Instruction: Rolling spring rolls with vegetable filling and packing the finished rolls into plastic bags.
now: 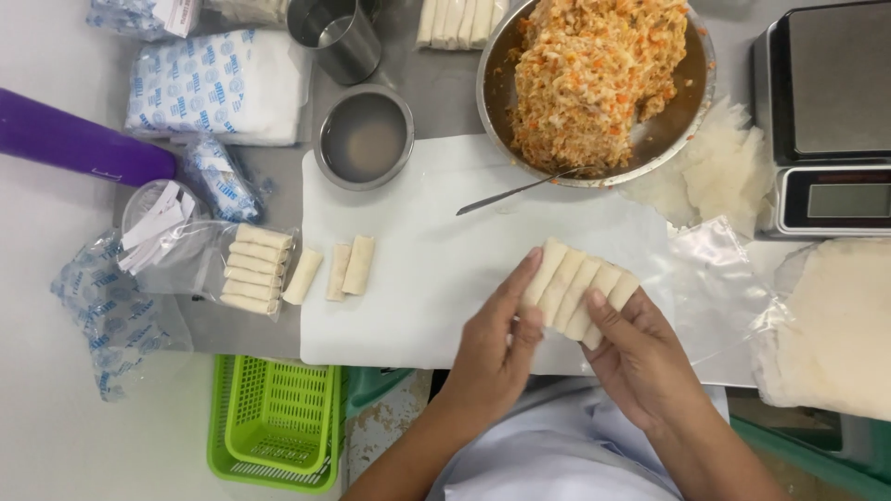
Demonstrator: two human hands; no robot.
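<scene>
Nearest us, both hands meet over the near edge of the white cutting board point(418, 278). The left hand point(497, 343) presses its fingers against the left end of a row of five pale spring rolls point(580, 288), and the right hand point(640, 357) clamps the right end with thumb on top, so the row is squeezed between the two hands and kept side by side, lifted slightly and tilted. Neither hand is spread wide; both are closed around that bundle.

To the right, a clear plastic bag point(715, 278) lies flat just beside the hands, mouth toward them. Left on the board sit three loose rolls point(339, 271), and beyond the board's left edge a bag already packed with rolls point(255, 269). A green basket point(278, 417) sits near left.

Farther off, a spoon point(520, 190) rests out of the big metal bowl of orange-flecked filling point(594, 79), a small bowl of cloudy liquid point(364, 137) beside it, and a scale point(826, 111) at far right, with wrappers point(719, 172) next to it.
</scene>
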